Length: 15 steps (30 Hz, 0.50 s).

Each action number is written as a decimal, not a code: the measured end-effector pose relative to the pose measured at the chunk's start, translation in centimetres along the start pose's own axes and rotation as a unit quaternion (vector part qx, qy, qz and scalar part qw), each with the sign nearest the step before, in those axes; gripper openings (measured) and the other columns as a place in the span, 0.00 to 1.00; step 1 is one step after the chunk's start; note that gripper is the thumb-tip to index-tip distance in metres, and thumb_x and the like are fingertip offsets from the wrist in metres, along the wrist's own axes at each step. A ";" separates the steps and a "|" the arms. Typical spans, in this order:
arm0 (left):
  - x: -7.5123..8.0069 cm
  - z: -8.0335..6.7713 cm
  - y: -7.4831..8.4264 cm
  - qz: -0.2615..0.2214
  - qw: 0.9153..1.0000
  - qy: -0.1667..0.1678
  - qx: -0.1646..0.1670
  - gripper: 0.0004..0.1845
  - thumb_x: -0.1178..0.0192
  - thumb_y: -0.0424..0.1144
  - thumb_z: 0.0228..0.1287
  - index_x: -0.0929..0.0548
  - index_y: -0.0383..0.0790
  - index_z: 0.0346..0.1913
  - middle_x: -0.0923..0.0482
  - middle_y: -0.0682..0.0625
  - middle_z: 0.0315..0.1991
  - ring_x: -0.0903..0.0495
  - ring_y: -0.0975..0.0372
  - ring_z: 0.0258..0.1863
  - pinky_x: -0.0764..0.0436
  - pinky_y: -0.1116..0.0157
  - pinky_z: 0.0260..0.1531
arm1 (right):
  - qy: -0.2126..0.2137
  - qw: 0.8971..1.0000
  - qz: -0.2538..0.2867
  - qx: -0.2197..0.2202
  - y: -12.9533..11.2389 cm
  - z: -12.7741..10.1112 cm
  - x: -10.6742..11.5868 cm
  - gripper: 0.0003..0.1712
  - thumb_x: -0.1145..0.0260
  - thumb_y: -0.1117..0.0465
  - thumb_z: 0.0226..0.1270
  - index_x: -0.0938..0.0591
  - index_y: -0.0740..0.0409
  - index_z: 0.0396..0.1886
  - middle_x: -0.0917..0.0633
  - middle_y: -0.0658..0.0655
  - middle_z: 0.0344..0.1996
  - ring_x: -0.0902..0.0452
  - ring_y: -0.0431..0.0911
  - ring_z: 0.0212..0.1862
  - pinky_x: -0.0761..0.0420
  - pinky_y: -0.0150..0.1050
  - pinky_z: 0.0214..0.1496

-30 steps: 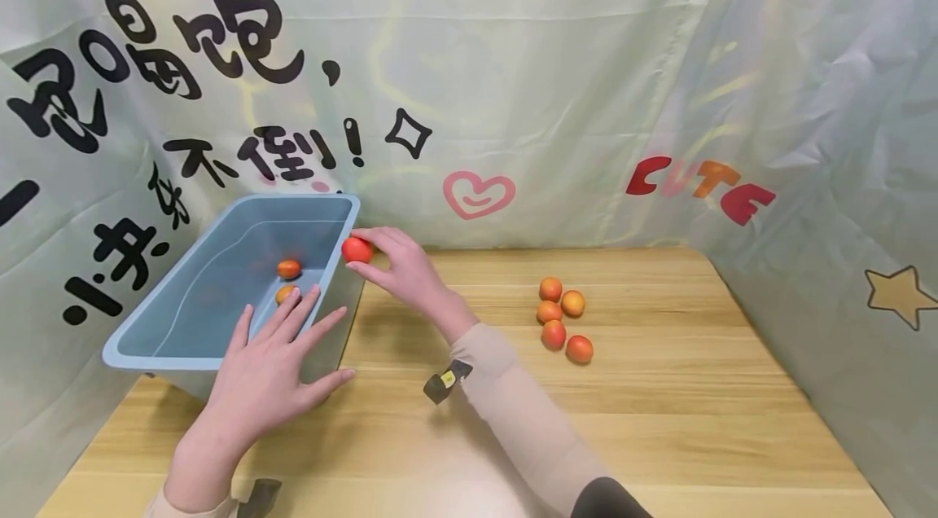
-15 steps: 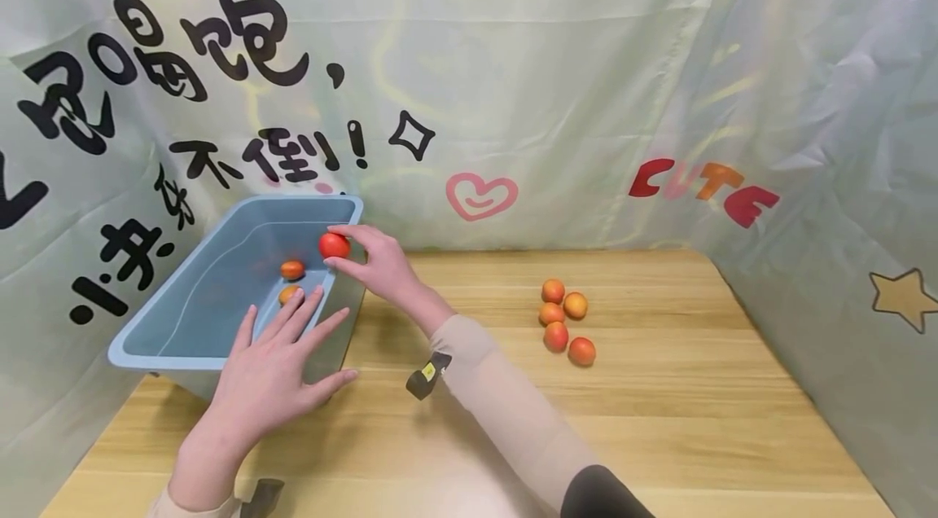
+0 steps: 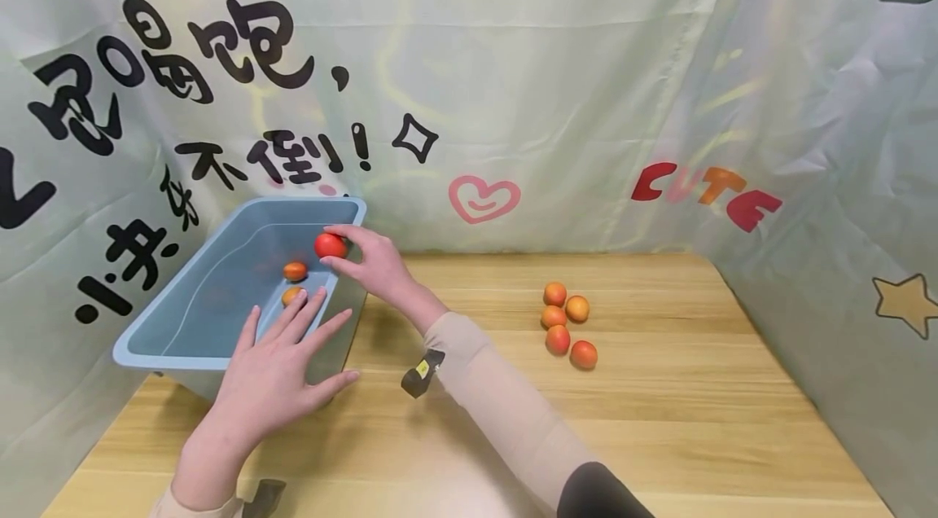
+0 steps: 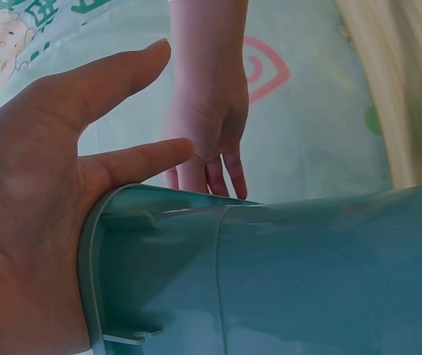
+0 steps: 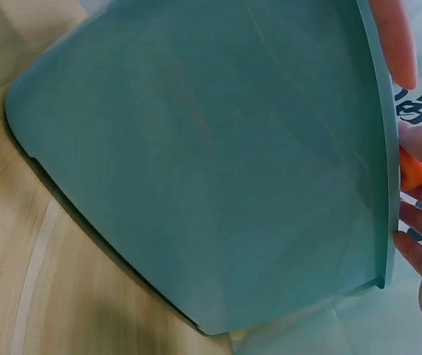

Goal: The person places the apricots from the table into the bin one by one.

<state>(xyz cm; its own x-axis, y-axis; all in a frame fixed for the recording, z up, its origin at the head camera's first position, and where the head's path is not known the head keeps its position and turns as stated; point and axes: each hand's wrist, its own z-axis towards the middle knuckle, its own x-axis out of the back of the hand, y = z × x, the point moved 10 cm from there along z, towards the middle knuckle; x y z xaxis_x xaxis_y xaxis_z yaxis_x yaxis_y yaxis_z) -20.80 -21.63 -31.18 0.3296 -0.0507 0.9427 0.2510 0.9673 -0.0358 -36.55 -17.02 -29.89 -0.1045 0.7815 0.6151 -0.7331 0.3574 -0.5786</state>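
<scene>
A small round red fruit (image 3: pixel 330 246), much like a cherry tomato, is pinched between the thumb and fingers of my right hand (image 3: pixel 377 264). That hand reaches over the right rim of a blue plastic tub (image 3: pixel 168 363). In the right wrist view the fruit (image 5: pixel 412 170) partly shows behind the rim. My left hand (image 3: pixel 271 371) rests on the tub's near right corner with its fingers spread. Inside the tub lie an orange-red fruit (image 3: pixel 295 271) and an orange one (image 3: pixel 291 296), the latter partly covered by my left fingertips.
Several more orange-red fruits (image 3: pixel 558 339) lie in a cluster on the wooden table (image 3: pixel 659 412), right of centre. A printed cloth (image 3: pixel 572 94) hangs behind the table and along both sides. The tub stands at the table's left side, close to the cloth.
My right hand has carried the red fruit leftward, from just outside the tub's right rim to over its inside. The left hand keeps its place on the tub. The view has shifted slightly.
</scene>
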 end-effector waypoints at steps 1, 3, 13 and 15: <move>0.0 0.0 0.0 0.000 1.000 0.000 0.000 0.40 0.41 0.72 0.54 0.30 0.62 0.69 0.40 0.47 0.75 0.40 0.48 0.74 0.48 0.32 0.66 | -0.002 1.000 -0.003 0.001 0.0 0.0 -0.1 0.28 0.31 0.49 0.64 0.23 0.49 0.63 0.18 0.50 0.59 0.23 0.42 0.61 0.25 0.31 0.63; 0.0 0.0 0.0 0.000 1.000 0.000 0.000 0.40 0.41 0.72 0.54 0.30 0.62 0.69 0.40 0.47 0.75 0.40 0.48 0.74 0.48 0.32 0.66 | -0.006 1.000 -0.014 0.006 -0.1 0.1 -0.3 0.28 0.32 0.49 0.65 0.23 0.49 0.63 0.18 0.50 0.59 0.23 0.42 0.62 0.25 0.30 0.63; -0.1 0.1 -0.1 0.001 1.000 -0.002 0.000 0.40 0.42 0.72 0.55 0.30 0.61 0.69 0.41 0.47 0.76 0.40 0.48 0.74 0.50 0.32 0.66 | 0.002 1.000 -0.016 0.007 0.5 -0.8 -0.3 0.26 0.35 0.49 0.67 0.23 0.50 0.63 0.19 0.49 0.60 0.26 0.41 0.65 0.31 0.30 0.69; -0.1 0.1 -0.1 0.000 1.000 0.001 0.000 0.40 0.42 0.72 0.54 0.29 0.61 0.69 0.41 0.47 0.76 0.40 0.48 0.74 0.49 0.31 0.66 | 0.005 1.000 -0.012 0.008 0.5 -1.1 -0.3 0.26 0.35 0.49 0.67 0.22 0.51 0.63 0.19 0.49 0.60 0.26 0.42 0.65 0.30 0.31 0.69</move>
<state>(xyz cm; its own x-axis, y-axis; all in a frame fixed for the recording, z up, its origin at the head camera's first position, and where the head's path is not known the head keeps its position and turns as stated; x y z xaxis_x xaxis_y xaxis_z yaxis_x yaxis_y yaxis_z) -20.94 -21.65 -31.24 0.3309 -0.0500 0.9424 0.2515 0.9671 -0.0370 -36.19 -16.48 -30.96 -0.0804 0.7784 0.6226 -0.7460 0.3673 -0.5555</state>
